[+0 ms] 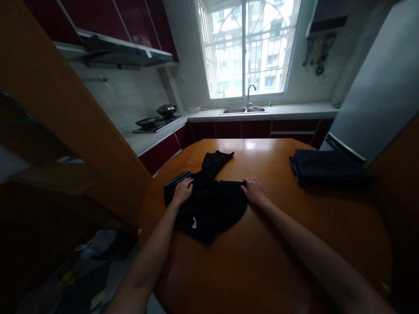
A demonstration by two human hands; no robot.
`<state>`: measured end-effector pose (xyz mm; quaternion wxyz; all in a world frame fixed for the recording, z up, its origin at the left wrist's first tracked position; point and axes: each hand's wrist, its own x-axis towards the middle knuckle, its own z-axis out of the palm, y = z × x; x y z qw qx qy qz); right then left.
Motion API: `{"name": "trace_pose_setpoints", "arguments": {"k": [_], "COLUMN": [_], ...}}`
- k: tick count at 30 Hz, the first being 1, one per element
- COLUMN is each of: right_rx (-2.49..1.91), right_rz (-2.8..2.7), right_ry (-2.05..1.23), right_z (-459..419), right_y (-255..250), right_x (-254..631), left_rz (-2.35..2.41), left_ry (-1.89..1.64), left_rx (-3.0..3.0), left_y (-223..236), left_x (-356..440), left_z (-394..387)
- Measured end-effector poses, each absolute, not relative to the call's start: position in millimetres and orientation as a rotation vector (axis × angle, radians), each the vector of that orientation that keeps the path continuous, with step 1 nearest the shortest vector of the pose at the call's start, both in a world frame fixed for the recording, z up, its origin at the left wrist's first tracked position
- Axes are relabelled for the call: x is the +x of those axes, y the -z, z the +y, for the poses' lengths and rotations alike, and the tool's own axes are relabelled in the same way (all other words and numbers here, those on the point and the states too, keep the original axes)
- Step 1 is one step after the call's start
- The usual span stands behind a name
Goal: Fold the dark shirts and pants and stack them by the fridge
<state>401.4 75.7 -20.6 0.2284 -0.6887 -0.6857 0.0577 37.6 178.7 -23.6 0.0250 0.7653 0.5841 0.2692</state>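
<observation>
Two hands [183,191] [254,190] resting, fingers loosely spread, on one black garment [216,205], tabletop [262,253] beneath; grip unclear.

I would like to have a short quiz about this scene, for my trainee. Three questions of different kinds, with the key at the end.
1. True or false: the left hand touches the black garment.
2. On which part of the table is the dark folded stack?
A) left side
B) right side
C) middle
3. Fill in: the small mark on the black garment is ____ in colour.

Key: 1 true; 2 B; 3 white.
</observation>
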Motion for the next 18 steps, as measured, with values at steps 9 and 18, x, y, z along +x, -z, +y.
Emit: {"name": "trace_pose_setpoints", "arguments": {"k": [9, 18], "right_rx": [-2.128, -2.525], "right_rz": [-1.829, -1.573], "right_ry": [-0.209, -0.194], "right_z": [75.0, -28.4], "right_y": [12.3, 11.9], "right_x": [416.6, 518.2], "left_rz": [1.813, 1.906], "left_ry": [-0.584, -0.474], "left_rx": [2.380, 2.333], "left_y": [28.4, 32.6], "left_x": [37.9, 78.1], "left_z": [170.2, 144.7]}}
